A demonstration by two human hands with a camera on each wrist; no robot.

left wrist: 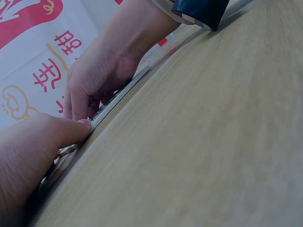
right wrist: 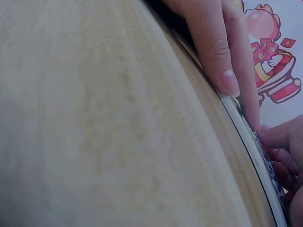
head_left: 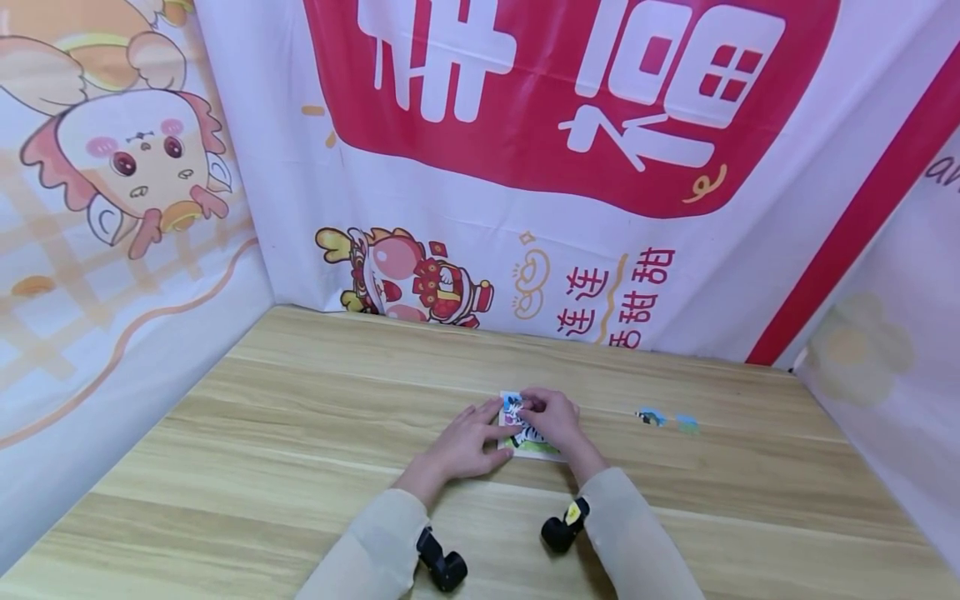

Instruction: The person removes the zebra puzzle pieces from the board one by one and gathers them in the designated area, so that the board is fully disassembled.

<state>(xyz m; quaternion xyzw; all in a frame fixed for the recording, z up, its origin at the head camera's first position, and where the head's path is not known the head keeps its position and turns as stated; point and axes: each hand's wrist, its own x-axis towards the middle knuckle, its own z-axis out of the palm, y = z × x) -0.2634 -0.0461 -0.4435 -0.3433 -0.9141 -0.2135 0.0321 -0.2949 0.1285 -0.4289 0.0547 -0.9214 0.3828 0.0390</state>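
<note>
Where the printed cloth backdrop (head_left: pixel 540 179) meets the wooden tabletop (head_left: pixel 300 417), the surface runs forward to two sleeved forearms, each with a black wrist camera, and both are cut off at the bottom of the head view. The left hand (head_left: pixel 467 442) lies with its fingers extended, thumb and fingertips resting on the left side of a small picture board (head_left: pixel 534 447), which is flat on the table between the hands. The right hand (head_left: pixel 551 419) bends its fingers down onto the board's upper part; whether they pinch a piece cannot be told, since the fingers hide their own tips. Judging by the striped zebra and green ground that show, the work looks well advanced, though the board's upper right is covered and any gap there cannot be checked. Apparently left over are two small pieces to the right, well apart from the board: a blue piece with a dark end (head_left: pixel 650 417) and, near it, a blue-green piece (head_left: pixel 687 423), their outlines blurred. Both wrist views catch the board almost edge-on, so its face is barely readable.
</note>
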